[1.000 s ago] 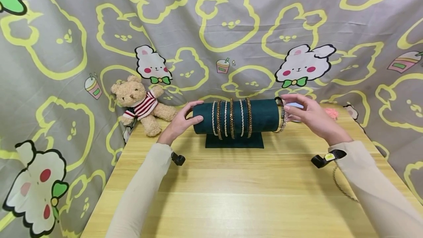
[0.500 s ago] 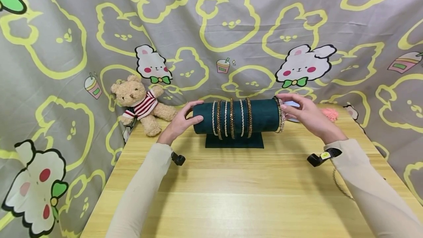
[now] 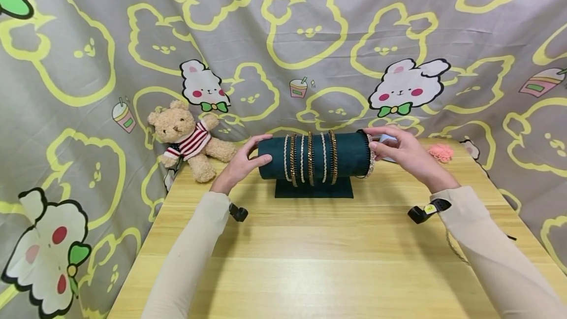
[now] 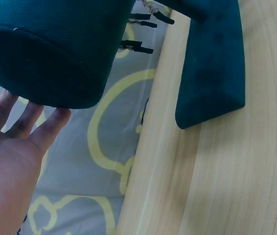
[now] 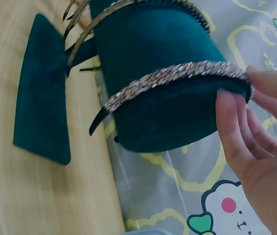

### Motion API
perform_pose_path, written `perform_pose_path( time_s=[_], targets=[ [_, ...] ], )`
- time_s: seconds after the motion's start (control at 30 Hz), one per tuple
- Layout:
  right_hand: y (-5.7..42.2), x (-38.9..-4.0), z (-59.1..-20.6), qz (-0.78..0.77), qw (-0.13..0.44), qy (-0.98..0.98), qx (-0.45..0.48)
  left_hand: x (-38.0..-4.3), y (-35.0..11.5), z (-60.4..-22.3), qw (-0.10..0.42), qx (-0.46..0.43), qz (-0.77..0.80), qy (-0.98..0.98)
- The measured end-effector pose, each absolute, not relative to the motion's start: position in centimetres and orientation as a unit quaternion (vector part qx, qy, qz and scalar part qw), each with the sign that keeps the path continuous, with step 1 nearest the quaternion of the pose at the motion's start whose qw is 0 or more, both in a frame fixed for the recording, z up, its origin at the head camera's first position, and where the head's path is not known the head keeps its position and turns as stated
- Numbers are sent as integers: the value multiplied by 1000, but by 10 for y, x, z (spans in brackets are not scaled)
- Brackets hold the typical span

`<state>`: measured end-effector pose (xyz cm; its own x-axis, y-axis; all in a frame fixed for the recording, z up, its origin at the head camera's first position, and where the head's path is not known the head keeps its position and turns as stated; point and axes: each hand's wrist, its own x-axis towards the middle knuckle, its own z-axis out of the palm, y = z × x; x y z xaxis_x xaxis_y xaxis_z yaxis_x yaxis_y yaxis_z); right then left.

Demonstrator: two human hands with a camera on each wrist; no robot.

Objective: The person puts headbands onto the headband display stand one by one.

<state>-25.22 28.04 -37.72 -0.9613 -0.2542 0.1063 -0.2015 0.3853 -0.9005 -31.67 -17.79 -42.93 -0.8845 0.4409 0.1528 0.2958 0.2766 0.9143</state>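
A dark green velvet headband stand (image 3: 350, 154), a horizontal roll on a flat base (image 3: 314, 192), stands at the table's back. Several gold and pearly white headbands (image 3: 334, 161) hang side by side round its middle. At the roll's left end my left hand (image 3: 241, 162) grips it, thumb in front and fingers toward the back and end face. My right hand (image 3: 406, 154) pinches the top of a glittery pinkish-silver headband (image 5: 177, 73) at the right end. This headband arches over the roll's end, its dark tip (image 5: 98, 121) hanging past the side.
A teddy bear (image 3: 190, 137) in a striped top sits behind my left arm. Behind my right hand lie a pale blue object (image 3: 388, 140) and a fluffy pink item (image 3: 440, 152). A thin braided gold band (image 3: 454, 249) lies partly under my right forearm. A printed curtain (image 3: 310, 38) hangs behind.
My right hand has moved left, bringing the glittery headband from just off the roll's right end to over its edge. My left hand stays in place.
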Motion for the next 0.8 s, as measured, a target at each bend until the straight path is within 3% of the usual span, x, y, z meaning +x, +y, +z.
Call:
perform_pose_path(
  time_s=[0.8],
  targets=[
    [294, -263, -396, -481, -9, 841, -249, -318, -178, -430, 62, 233, 551, 799]
  ],
)
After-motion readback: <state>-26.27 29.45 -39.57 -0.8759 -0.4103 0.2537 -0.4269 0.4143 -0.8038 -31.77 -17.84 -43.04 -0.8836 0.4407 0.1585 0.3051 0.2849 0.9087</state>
